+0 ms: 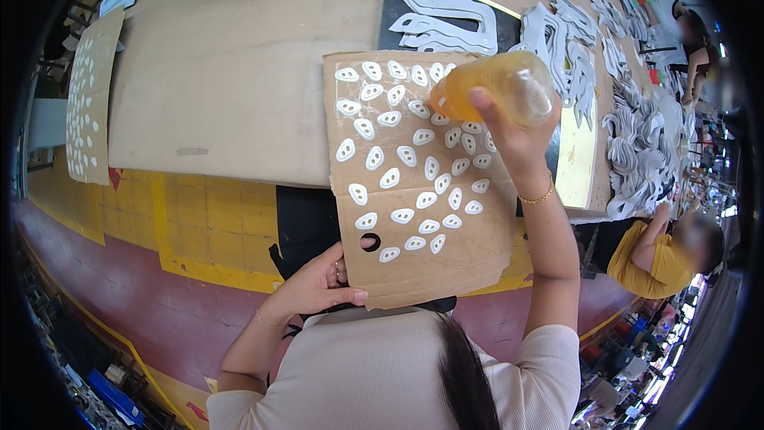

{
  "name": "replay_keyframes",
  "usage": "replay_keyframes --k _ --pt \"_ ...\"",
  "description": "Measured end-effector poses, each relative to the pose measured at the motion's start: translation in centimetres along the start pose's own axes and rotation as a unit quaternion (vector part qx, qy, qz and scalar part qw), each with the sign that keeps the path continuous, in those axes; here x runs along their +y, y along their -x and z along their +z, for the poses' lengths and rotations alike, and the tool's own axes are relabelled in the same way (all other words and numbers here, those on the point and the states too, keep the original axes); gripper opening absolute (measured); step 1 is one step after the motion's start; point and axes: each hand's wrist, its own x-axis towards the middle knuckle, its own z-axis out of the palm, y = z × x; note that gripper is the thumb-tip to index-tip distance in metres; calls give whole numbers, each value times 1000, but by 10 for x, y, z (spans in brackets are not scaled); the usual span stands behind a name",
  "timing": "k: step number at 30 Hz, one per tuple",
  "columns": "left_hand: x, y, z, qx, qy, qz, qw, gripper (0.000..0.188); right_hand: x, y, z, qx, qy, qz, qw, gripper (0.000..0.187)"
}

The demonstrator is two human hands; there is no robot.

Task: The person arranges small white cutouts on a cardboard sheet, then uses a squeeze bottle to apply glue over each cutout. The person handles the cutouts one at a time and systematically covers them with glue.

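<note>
My left hand (320, 282) grips the near left edge of a brown cardboard sheet (469, 263), thumb on top and fingers beneath. The sheet overhangs the table's front edge and has a dark round hole near that hand. Spread over it are several small white rounded pieces (389, 178) with little holes in them. My right hand (521, 143) is wrapped round a clear plastic bottle (497, 84) of amber liquid. It lies tilted well over, base to the right, its narrow end low over the pieces at the far right. Whether the tip touches one is hidden.
Grey-white curved cut parts (450, 16) lie on a dark board beyond the sheet, with more stacks (637, 139) to the right. Another cardboard (89, 99) with white pieces rests at the table's left end. A person in yellow (649, 259) is at the right.
</note>
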Motion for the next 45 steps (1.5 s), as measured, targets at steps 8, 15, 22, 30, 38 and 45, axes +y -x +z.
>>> replay_keyframes --k 8,15,22,30,38,45 --pt "1 1 1 10 -8 -1 1000 70 12 9 -21 62 -74 103 990 30" --pt "0 1 2 11 -3 2 1000 70 18 7 -19 63 -76 142 985 27" --pt "2 1 2 7 -4 3 1000 69 12 2 -12 35 -77 160 983 28" --pt "-1 1 0 3 -4 5 1000 70 7 1 -8 -12 -26 83 996 31" --pt "3 1 4 6 10 1 1000 70 -2 8 -14 -25 28 37 999 33" --pt "0 1 0 2 -7 4 1000 68 -1 11 -20 -19 30 41 999 34"
